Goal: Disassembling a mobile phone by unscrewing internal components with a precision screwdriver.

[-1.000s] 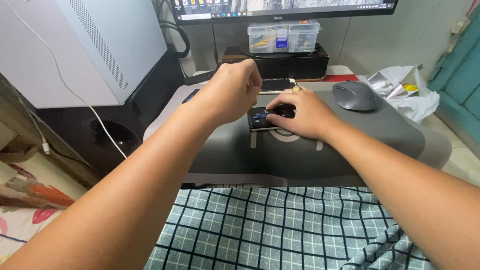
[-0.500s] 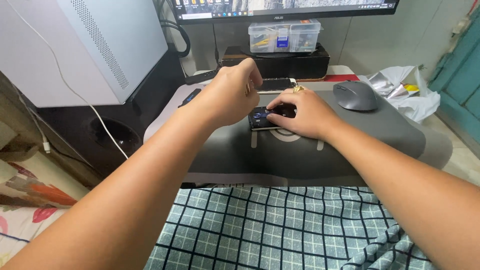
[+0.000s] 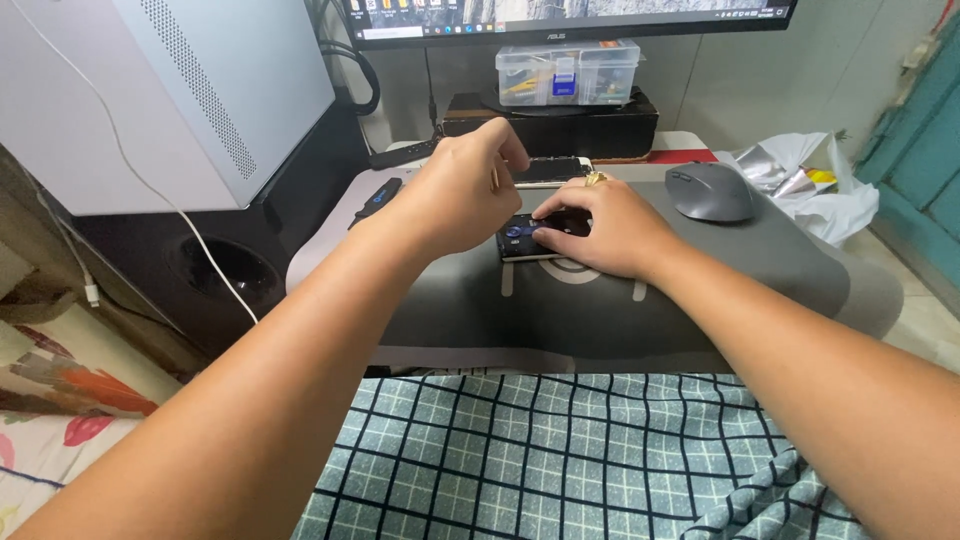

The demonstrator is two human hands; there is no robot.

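Since the earlier frame our left hand (image 3: pixel 462 190) has barely shifted, hovering with fingers pressed together as if pinching something too small to tell. Our right hand (image 3: pixel 600 228) lies with fingers spread flat, pinning the opened phone (image 3: pixel 522 238) on the grey mat (image 3: pixel 560 300) of the worktop. The phone sits just under both sets of fingertips. It looks light, stiff and fragile; best held by its edges.

Soft, even daylight — sharp focus, faint shadows, no glare.
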